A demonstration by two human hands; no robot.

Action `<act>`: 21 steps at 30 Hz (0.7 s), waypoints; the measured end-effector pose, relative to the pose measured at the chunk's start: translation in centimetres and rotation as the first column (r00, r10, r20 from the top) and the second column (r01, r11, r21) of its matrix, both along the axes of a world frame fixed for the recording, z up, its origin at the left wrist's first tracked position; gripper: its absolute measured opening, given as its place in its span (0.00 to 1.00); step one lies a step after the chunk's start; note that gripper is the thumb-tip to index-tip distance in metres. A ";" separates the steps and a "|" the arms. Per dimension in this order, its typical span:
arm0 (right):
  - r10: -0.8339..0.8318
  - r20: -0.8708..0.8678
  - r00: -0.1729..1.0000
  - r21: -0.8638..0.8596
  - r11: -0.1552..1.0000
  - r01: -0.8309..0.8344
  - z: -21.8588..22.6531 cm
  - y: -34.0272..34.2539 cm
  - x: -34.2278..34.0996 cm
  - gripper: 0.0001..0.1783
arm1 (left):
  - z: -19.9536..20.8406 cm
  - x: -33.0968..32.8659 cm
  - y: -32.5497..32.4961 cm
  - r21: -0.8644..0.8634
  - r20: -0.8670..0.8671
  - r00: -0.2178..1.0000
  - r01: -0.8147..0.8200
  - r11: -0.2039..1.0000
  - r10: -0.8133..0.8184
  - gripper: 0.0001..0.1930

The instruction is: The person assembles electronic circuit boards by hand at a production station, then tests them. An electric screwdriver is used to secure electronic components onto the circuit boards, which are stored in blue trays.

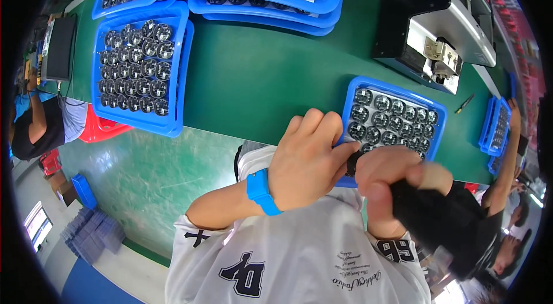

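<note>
My left hand (307, 157), with a blue band (264, 191) round the wrist, is closed, its fingertips on a small dark round part (353, 163). My right hand (391, 177) comes close to it from the right, with curled fingers and motion blur; what it grips cannot be made out. Both hands are over the near edge of a blue tray (441, 131). Rows of round black parts with circuit boards (396, 107) fill this tray, and the hands hide its near left corner.
More blue trays of round parts stand at the left (180, 73) and are stacked at the back (331, 7). A black and silver machine (426, 33) is at the back right, near a thin pen-like tool (464, 103). Co-workers sit at both sides; a dark sleeve (455, 223) shows beside my right hand.
</note>
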State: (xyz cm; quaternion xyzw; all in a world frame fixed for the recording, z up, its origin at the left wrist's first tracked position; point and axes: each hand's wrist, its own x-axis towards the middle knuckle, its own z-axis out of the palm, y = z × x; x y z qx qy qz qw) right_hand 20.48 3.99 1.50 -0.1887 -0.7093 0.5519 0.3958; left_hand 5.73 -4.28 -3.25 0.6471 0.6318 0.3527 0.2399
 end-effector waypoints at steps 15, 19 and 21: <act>0.223 -0.011 0.975 -0.060 0.973 -0.223 -0.8 1.6 2.0 0.20 | -0.1 0.1 0.3 0.021 0.071 0.997 -0.020 1.000 0.019 0.17; 0.148 -0.019 0.989 0.110 0.983 -0.145 -0.3 0.9 0.5 0.21 | -0.4 0.3 0.2 0.029 0.057 0.998 -0.034 0.999 0.032 0.18; 0.121 -0.029 0.992 0.108 0.987 -0.117 -0.2 0.5 0.3 0.21 | -0.4 0.2 0.3 0.030 0.062 0.998 -0.034 0.999 0.032 0.18</act>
